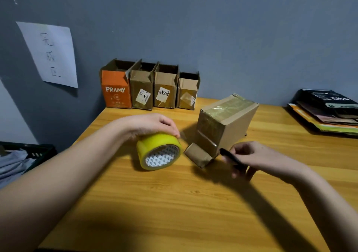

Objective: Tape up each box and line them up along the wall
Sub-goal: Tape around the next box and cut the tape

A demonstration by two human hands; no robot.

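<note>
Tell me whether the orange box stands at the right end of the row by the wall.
No: the orange box stands at the left end of the row, with three brown boxes to its right.

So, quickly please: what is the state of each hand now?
Left hand: holds the yellow tape roll from above.
Right hand: grips a black tool; which tool cannot be told.

Wooden table (pixel 174 203) is carrying a yellow tape roll (pixel 158 151) sitting on its edge, a taped-up cardboard box (pixel 224 124) just beside it, four open-top boxes (pixel 149 89) standing in a row against the wall, plus a stack of folders (pixel 327 112) lying at the right edge.
</note>
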